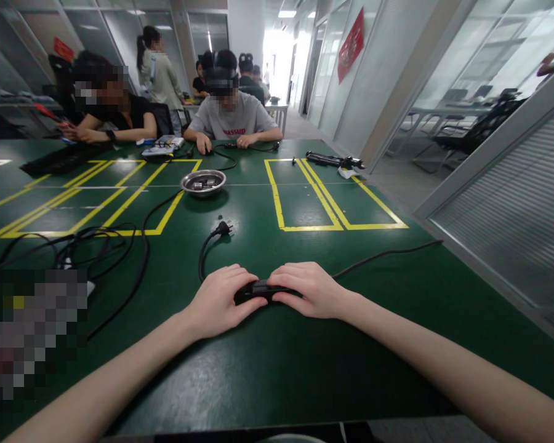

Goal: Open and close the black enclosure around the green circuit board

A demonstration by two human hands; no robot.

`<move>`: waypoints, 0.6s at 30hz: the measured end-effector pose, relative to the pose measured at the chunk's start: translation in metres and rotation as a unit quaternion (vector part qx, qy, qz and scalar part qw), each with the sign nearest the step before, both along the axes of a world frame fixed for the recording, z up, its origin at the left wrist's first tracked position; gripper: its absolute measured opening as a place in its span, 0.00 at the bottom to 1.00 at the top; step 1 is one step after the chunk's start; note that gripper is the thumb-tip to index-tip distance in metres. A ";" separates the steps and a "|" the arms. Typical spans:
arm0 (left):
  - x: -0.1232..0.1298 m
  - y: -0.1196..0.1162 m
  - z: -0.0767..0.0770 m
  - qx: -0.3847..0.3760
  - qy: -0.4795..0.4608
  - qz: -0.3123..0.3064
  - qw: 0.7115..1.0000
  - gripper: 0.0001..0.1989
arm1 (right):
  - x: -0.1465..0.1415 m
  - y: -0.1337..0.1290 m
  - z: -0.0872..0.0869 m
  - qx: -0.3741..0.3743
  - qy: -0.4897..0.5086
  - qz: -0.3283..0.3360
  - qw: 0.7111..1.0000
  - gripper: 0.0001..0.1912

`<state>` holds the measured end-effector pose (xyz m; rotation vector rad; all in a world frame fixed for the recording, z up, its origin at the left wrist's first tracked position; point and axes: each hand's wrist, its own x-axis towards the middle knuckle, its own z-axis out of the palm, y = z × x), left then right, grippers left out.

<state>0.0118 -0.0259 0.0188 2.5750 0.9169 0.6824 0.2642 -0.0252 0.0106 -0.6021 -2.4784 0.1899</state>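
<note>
Both hands are closed around a black power adapter (261, 289), low over the green table (240, 381) in front of me. My left hand (224, 301) grips its left end, thumb along the near side and fingers over the top. The right end is held the same way by my right hand (307, 289). A thick black cord leaves from behind my left hand and curls up to a plug (222, 229), prongs pointing right. From behind my right hand a thinner cable (388, 253) stretches toward the table's right edge. My fingers cover much of the adapter.
A metal bowl (203, 183) with small metal parts stands beyond the plug. Tangled black cables (96, 246) lie at left, near a blurred-out object (32, 332). Yellow tape (311, 228) marks the table. A folded black tripod-like item (335, 161) lies far right. Two people (231, 117) sit opposite.
</note>
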 end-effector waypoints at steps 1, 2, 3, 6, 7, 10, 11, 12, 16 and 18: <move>0.000 -0.001 0.001 -0.008 0.001 -0.003 1.000 0.12 | 0.001 0.000 0.000 -0.002 -0.011 0.005 1.000 0.15; 0.001 -0.001 0.002 -0.017 0.000 -0.005 1.000 0.12 | 0.002 0.000 0.001 -0.001 -0.026 0.011 1.000 0.20; 0.001 -0.002 0.002 -0.026 -0.003 -0.005 1.000 0.12 | 0.002 -0.001 0.001 0.006 -0.044 0.017 0.999 0.24; 0.002 -0.002 0.001 -0.059 -0.015 -0.004 0.998 0.12 | 0.001 -0.003 0.001 0.038 -0.121 0.017 0.992 0.28; 0.001 -0.001 0.001 -0.068 -0.021 -0.004 0.997 0.11 | 0.001 -0.003 0.001 0.043 -0.148 0.013 0.988 0.27; -0.001 0.000 0.000 -0.054 -0.062 0.001 0.997 0.11 | 0.004 0.000 0.000 0.036 -0.188 -0.009 0.981 0.29; -0.002 0.001 0.000 -0.035 -0.084 0.008 0.996 0.13 | 0.008 0.003 0.000 0.029 -0.186 -0.029 0.982 0.29; -0.003 0.001 0.000 -0.012 -0.106 0.016 0.994 0.15 | 0.014 0.008 0.000 0.021 -0.176 -0.056 0.983 0.30; -0.008 0.003 -0.001 0.031 -0.147 0.035 0.988 0.15 | 0.059 0.036 0.002 -0.009 -0.067 -0.226 0.972 0.26; -0.009 0.004 -0.003 0.027 -0.142 0.024 0.989 0.13 | 0.088 0.051 0.004 -0.018 0.006 -0.347 0.938 0.25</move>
